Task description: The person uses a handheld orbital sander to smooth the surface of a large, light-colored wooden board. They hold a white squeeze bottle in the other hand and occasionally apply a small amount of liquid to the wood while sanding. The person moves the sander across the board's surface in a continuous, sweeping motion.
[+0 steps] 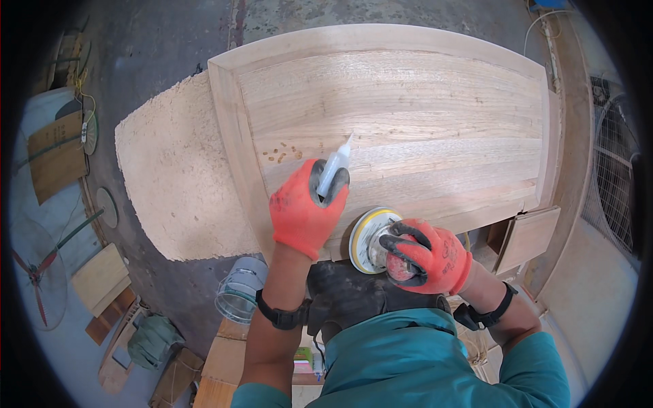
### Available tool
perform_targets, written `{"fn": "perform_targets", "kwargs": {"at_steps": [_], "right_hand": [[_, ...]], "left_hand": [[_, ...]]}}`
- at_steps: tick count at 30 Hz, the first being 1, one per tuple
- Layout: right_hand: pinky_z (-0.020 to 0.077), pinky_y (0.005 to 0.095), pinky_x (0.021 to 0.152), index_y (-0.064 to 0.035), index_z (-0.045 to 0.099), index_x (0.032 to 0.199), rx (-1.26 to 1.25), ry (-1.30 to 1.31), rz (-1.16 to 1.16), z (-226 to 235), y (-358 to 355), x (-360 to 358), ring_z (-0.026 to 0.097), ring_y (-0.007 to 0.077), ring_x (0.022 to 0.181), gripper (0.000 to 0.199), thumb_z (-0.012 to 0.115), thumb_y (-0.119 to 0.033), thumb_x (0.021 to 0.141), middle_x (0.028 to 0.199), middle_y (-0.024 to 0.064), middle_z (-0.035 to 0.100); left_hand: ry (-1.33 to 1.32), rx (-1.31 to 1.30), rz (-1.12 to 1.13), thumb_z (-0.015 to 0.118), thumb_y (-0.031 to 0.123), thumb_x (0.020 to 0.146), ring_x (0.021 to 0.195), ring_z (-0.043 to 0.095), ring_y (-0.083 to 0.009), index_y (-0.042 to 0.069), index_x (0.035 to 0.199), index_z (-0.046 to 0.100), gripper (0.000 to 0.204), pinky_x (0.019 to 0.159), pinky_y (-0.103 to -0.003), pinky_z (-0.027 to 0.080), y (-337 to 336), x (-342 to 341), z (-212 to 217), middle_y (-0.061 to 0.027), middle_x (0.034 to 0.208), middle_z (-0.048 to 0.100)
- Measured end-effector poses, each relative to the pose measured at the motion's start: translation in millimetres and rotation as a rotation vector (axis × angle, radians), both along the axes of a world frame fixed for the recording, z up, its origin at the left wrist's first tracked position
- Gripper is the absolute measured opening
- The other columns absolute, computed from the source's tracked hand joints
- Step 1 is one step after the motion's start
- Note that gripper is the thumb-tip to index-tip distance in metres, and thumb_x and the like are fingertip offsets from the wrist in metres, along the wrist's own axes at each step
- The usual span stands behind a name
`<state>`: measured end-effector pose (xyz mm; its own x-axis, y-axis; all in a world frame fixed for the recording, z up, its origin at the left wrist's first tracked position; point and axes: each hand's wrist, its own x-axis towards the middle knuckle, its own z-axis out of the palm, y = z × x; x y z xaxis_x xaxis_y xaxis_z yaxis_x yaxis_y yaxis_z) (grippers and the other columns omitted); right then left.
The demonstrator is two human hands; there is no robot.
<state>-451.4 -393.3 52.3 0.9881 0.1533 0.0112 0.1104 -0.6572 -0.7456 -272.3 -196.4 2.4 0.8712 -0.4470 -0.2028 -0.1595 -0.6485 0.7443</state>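
My left hand (304, 212), in a red glove with dark grey fingertips, is closed round a small pale squeeze bottle (335, 167). Its thin pointed nozzle tilts up and away over a framed wooden panel (422, 129). Several small brown spots (280, 154) dot the panel's surface just left of the bottle. Gloved the same way, my right hand (439, 262) grips a round disc sander (373, 239) at the panel's near edge. The sander's pad is turned on its side, showing a white and yellow rim. My fingers partly hide its body.
A rough-edged tan board (180, 170) lies under the panel's left side. Below it stands a clear bucket (243, 289). A wooden box-like piece (527, 238) sits at the near right, and a caged fan (615, 170) stands farther right. Another fan (37, 275) is at the left.
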Motion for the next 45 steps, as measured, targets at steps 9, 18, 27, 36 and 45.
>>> {"fn": "perform_targets", "kwargs": {"at_steps": [9,18,27,36,45], "right_hand": [[0.0619,0.0430,0.074,-0.0107,0.065,0.125,0.010,0.001,0.005,-1.7,-1.0,1.7,0.074,0.0361,0.091,0.064,0.092,-0.025,0.069,0.126,0.0244,0.062],[0.0617,0.0429,0.074,-0.0101,0.065,0.127,0.005,0.011,0.022,-3.2,-4.4,-0.3,0.073,0.0360,0.092,0.067,0.092,-0.026,0.067,0.127,0.0239,0.061],[0.0616,0.0426,0.076,-0.0092,0.067,0.129,-0.005,0.030,0.006,-2.3,-6.5,-3.2,0.073,0.0351,0.094,0.069,0.092,-0.026,0.068,0.127,0.0218,0.061],[0.0614,0.0425,0.075,-0.0105,0.067,0.128,0.008,0.017,-0.020,-2.0,-6.7,-5.9,0.073,0.0350,0.094,0.066,0.091,-0.026,0.069,0.127,0.0218,0.062],[0.0612,0.0418,0.075,-0.0119,0.067,0.127,-0.006,0.022,-0.052,-3.1,-12.6,-15.2,0.073,0.0344,0.092,0.065,0.092,-0.026,0.069,0.127,0.0216,0.062]], "left_hand": [[0.060,-0.026,0.081,0.083,0.018,0.080,0.080,0.071,-0.0305,0.004,0.107,0.070,0.033,0.075,-0.039,0.056,-2.1,1.9,3.4,-0.0131,0.091,0.073],[0.011,-0.014,0.073,0.085,0.020,0.078,0.083,0.071,-0.0333,0.005,0.106,0.069,0.035,0.075,-0.041,0.056,3.2,-1.6,-1.4,-0.0132,0.093,0.073],[0.063,0.001,0.088,0.086,0.022,0.076,0.086,0.072,-0.0354,0.006,0.106,0.070,0.037,0.075,-0.042,0.058,4.2,-9.5,4.6,-0.0136,0.097,0.074],[0.045,-0.019,0.015,0.084,0.021,0.079,0.084,0.072,-0.0346,0.005,0.109,0.071,0.037,0.077,-0.040,0.057,-31.2,-5.9,12.1,-0.0149,0.095,0.074],[0.028,0.056,-0.012,0.084,0.033,0.080,0.092,0.072,-0.0365,0.006,0.112,0.070,0.045,0.080,-0.044,0.057,-39.3,-4.3,4.9,-0.0149,0.102,0.074]]}}
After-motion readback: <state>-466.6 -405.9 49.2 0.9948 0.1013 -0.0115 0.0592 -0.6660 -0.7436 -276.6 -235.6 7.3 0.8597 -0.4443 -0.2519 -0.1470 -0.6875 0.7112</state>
